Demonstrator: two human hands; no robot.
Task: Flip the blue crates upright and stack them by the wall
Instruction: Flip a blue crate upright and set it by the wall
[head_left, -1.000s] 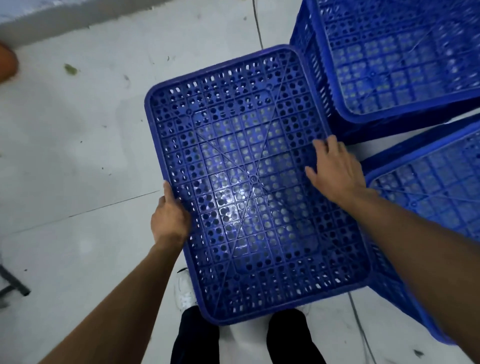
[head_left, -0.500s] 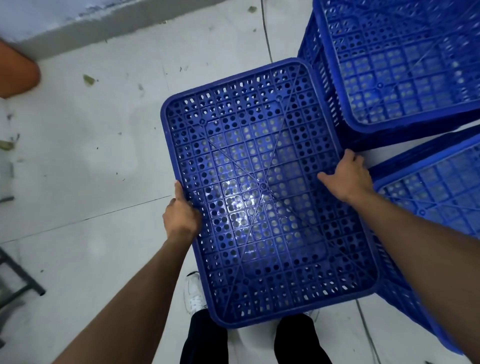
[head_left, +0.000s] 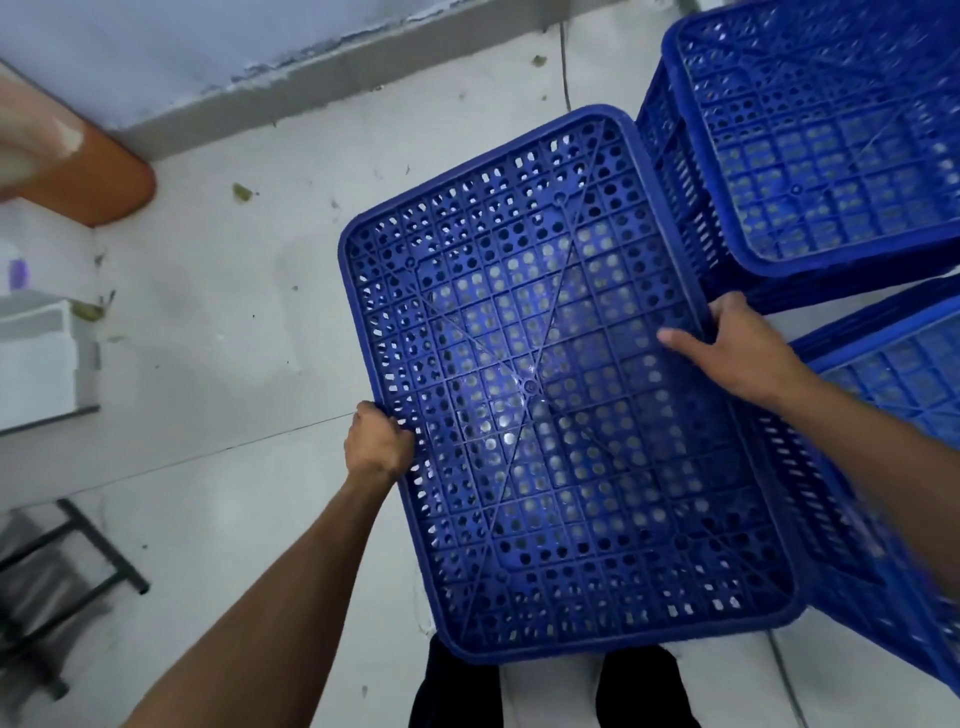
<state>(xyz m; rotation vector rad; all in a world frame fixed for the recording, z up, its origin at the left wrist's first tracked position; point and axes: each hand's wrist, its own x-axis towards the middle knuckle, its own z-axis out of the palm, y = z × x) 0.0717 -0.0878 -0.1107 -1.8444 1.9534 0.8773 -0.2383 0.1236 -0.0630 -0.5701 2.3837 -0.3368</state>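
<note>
Now my left hand (head_left: 376, 441) and right hand (head_left: 737, 348) have both clamped the upturned crate (head_left: 545, 395), at nine and three o'clock, fingers curled under since a moment ago; flipping looks imminent.

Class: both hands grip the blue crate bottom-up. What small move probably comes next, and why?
Probably lift and roll the crate over. Its perforated base faces up, and the left hand and right hand already clasp opposite long edges.
</note>
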